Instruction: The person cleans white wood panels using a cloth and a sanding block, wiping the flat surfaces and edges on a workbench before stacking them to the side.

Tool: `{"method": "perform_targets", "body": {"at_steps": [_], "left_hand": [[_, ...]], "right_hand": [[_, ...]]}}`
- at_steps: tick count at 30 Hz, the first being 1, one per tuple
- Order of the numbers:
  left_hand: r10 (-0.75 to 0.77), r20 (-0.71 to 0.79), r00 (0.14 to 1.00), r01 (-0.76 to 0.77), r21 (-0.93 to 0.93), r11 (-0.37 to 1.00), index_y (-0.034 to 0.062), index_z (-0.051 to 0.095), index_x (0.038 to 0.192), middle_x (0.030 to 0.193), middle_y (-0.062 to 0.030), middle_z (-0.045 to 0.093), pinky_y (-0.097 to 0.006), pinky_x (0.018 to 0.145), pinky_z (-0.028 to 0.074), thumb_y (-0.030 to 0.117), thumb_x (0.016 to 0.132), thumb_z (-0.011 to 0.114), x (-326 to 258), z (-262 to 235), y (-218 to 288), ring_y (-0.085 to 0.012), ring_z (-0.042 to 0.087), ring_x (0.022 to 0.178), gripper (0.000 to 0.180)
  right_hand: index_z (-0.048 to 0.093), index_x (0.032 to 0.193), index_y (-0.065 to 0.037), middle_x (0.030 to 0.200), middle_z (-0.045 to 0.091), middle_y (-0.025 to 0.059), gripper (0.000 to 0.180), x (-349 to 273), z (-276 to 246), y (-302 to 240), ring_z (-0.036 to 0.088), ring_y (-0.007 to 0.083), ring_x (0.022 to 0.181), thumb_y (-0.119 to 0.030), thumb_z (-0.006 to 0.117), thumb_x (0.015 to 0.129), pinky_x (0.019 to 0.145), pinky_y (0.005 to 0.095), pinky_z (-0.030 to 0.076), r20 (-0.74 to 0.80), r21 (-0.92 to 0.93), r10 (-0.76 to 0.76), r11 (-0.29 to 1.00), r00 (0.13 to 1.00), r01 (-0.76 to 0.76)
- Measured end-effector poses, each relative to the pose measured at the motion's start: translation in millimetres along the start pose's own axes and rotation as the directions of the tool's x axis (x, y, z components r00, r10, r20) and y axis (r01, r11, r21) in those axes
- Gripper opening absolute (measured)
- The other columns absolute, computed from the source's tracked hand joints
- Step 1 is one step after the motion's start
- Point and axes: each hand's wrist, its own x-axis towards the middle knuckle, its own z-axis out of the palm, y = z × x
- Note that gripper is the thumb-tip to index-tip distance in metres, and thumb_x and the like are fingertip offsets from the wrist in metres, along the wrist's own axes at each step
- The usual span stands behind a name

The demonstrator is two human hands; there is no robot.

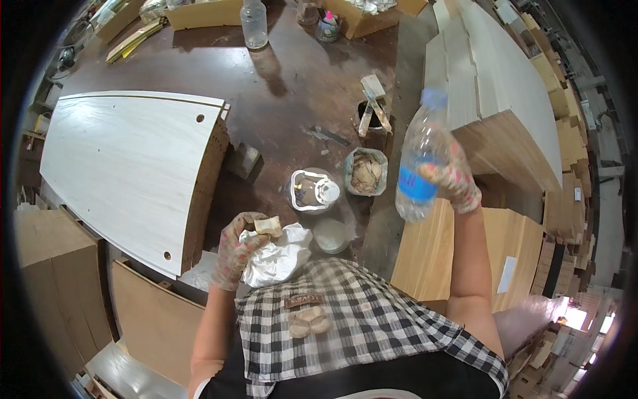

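My left hand (239, 249), in a stained, patterned glove, is closed on a crumpled white cloth (279, 258) and a small pale block (268, 227), which sticks up at its top. Off to the right, my right hand (455, 176), gloved alike, grips a clear plastic bottle (415, 153) with a blue label and a bluish cap. The bottle stands upright in the air beside the table edge. Between my hands on the table are a clear jug with a white handle (314, 191), a round translucent tub (331, 236) and a cut-open container (366, 171) holding brownish stuff.
Stacked white panels (133, 166) lie at the left of the dark table (292, 86). More panels (498, 86) are piled at the right. A dark cup with stained scrapers (373, 116), a flat blade (330, 135) and an empty clear bottle (254, 25) stand or lie farther back.
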Motion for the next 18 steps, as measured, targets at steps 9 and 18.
{"method": "perform_targets", "body": {"at_steps": [9,18], "left_hand": [[0.095,-0.090,0.991,-0.080,0.162,0.984,-0.0007,0.063,0.105,0.102,-0.0076,0.065,-0.028,0.083,0.048,0.012,0.078,0.070,-13,1,17,-0.0170,0.062,0.093,0.031],[0.080,-0.115,0.990,-0.049,0.247,0.968,0.0030,0.063,0.110,0.103,-0.0104,0.066,-0.033,0.086,0.049,0.016,0.078,0.071,-15,0,12,-0.0227,0.063,0.097,0.036]], "right_hand": [[0.054,0.126,-0.006,0.123,0.060,0.0118,0.064,173,-9,12,0.059,0.0282,0.111,-0.019,0.083,0.070,0.098,0.0375,0.046,-0.242,-0.778,-0.619,0.584,0.747,0.232],[0.046,0.132,-0.003,0.124,0.059,0.0129,0.069,208,-16,73,0.058,0.0231,0.114,-0.019,0.082,0.075,0.095,0.0350,0.048,-0.480,-0.614,-0.337,0.789,0.810,-0.036]]}}
